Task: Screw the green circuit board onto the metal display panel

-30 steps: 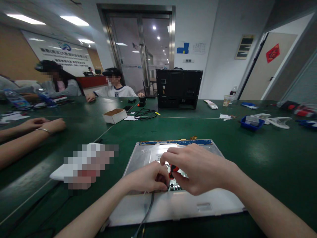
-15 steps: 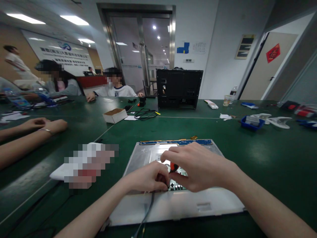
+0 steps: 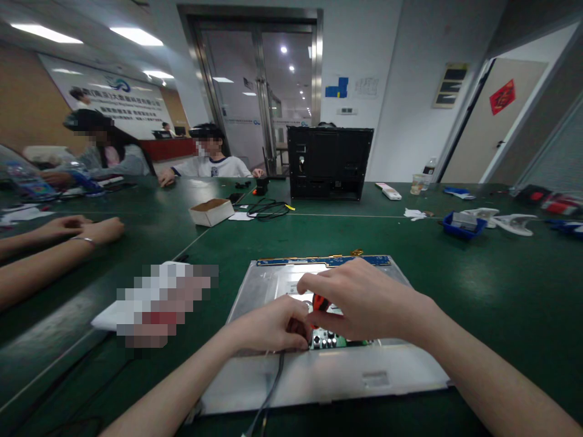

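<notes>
Left hand (image 3: pixel 277 325), right hand (image 3: pixel 364 297) — inside panel (image 3: pixel 332 379) edges, tabletop (image 3: pixel 492 321) beyond

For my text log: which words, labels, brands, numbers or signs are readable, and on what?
"福", seemingly, on the red diamond-shaped paper.
"有限公司", partly blurred, on the long white wall sign.
Too small or blurred: the sign's remainder, steel-framed glass door, long blue circuit strip, flat silver metal panel.

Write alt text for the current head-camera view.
The wearer's right hand holds a red-and-black handle above a green circuit board on a flat, pale panel, with the left hand close beside it. The panel lies on a green table; a small box and upright black casing stand farther back.
</notes>
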{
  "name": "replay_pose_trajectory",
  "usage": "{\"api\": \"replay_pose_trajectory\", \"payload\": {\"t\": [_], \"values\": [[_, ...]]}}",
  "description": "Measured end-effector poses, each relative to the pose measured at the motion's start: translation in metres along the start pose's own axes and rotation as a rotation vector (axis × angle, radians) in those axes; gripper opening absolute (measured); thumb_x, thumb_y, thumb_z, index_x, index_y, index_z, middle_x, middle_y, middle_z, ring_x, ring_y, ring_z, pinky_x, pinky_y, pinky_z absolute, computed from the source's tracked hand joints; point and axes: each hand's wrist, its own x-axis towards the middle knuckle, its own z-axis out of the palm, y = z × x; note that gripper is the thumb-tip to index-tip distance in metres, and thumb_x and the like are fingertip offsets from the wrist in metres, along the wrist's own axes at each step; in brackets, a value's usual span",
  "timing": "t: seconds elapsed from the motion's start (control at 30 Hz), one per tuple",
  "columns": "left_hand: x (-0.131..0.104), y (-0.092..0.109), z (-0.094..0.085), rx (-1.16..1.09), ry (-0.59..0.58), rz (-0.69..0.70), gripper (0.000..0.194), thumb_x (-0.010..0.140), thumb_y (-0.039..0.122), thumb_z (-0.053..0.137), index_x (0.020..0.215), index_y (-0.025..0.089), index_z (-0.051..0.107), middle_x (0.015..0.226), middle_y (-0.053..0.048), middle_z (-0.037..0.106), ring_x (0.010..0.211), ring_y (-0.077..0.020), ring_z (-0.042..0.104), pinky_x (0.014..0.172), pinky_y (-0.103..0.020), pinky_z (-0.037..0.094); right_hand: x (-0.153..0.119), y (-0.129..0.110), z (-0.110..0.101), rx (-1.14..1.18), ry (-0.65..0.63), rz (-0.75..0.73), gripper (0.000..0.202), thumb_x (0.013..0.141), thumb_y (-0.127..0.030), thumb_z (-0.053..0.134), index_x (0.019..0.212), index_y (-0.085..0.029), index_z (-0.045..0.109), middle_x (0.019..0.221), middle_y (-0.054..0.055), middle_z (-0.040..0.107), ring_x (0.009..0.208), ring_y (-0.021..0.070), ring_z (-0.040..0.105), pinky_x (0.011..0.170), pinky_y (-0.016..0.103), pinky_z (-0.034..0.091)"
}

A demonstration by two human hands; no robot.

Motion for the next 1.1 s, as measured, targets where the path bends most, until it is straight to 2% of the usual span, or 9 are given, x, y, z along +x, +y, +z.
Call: {"api": "replay_pose_trajectory", "payload": {"t": [0.13, 0.37, 0.5, 0.7, 0.97, 1.1], "values": [[-0.0014, 0.0029, -0.0007, 0.020, 0.009, -0.004, 0.007, 0.073, 0.020, 0.070, 0.080, 0.016, 0.070, 0.070, 0.001, 0.063, 0.063, -0.0139, 0.057, 0.056, -0.023, 0.042, -0.0015, 0.0005, -0.0002, 0.015, 0.004, -0.008, 0.011, 0.093, -0.024, 0.061, 0.103, -0.020, 0.062, 0.093, 0.004, 0.075, 0.076, 0.0164, 0.064, 0.061, 0.026, 0.031], [-0.0017, 0.0035, 0.0011, 0.005, 0.023, 0.028, 0.005, 0.073, 0.018, 0.066, 0.077, 0.016, 0.067, 0.064, 0.003, 0.060, 0.059, -0.0122, 0.053, 0.055, -0.022, 0.040, -0.0039, -0.0007, -0.0015, 0.017, 0.025, -0.081, 0.020, 0.087, -0.019, 0.058, 0.106, -0.016, 0.062, 0.100, 0.006, 0.071, 0.075, 0.0164, 0.060, 0.058, 0.028, 0.030], [-0.0010, 0.0034, 0.0000, 0.012, 0.009, -0.001, 0.008, 0.073, 0.021, 0.069, 0.079, 0.016, 0.069, 0.066, 0.003, 0.061, 0.060, -0.0131, 0.055, 0.055, -0.023, 0.041, -0.0017, -0.0004, -0.0013, 0.027, 0.010, -0.052, 0.015, 0.091, -0.018, 0.056, 0.105, -0.017, 0.063, 0.098, 0.005, 0.072, 0.077, 0.0156, 0.061, 0.060, 0.027, 0.031], [-0.0018, 0.0041, -0.0010, 0.010, -0.001, -0.017, 0.010, 0.075, 0.023, 0.069, 0.080, 0.015, 0.071, 0.074, -0.001, 0.064, 0.066, -0.0151, 0.058, 0.057, -0.025, 0.043, -0.0006, 0.0019, 0.0011, -0.004, 0.017, -0.021, 0.015, 0.095, -0.025, 0.059, 0.108, -0.017, 0.064, 0.096, 0.005, 0.075, 0.077, 0.0159, 0.064, 0.060, 0.027, 0.031], [-0.0021, 0.0055, -0.0001, 0.054, 0.017, 0.014, 0.006, 0.073, 0.018, 0.066, 0.078, 0.016, 0.069, 0.067, 0.002, 0.061, 0.061, -0.0133, 0.054, 0.057, -0.024, 0.040, -0.0047, 0.0003, -0.0017, 0.023, 0.012, -0.085, 0.024, 0.087, -0.020, 0.059, 0.110, -0.016, 0.061, 0.101, 0.007, 0.070, 0.075, 0.0168, 0.059, 0.058, 0.028, 0.031], [-0.0010, 0.0043, -0.0011, 0.051, -0.003, 0.011, 0.005, 0.073, 0.018, 0.067, 0.078, 0.016, 0.070, 0.067, 0.002, 0.061, 0.060, -0.0128, 0.053, 0.057, -0.024, 0.040, -0.0038, -0.0002, -0.0016, 0.028, 0.002, -0.066, 0.022, 0.088, -0.017, 0.057, 0.110, -0.017, 0.061, 0.101, 0.005, 0.071, 0.076, 0.0167, 0.060, 0.059, 0.028, 0.031]]}}
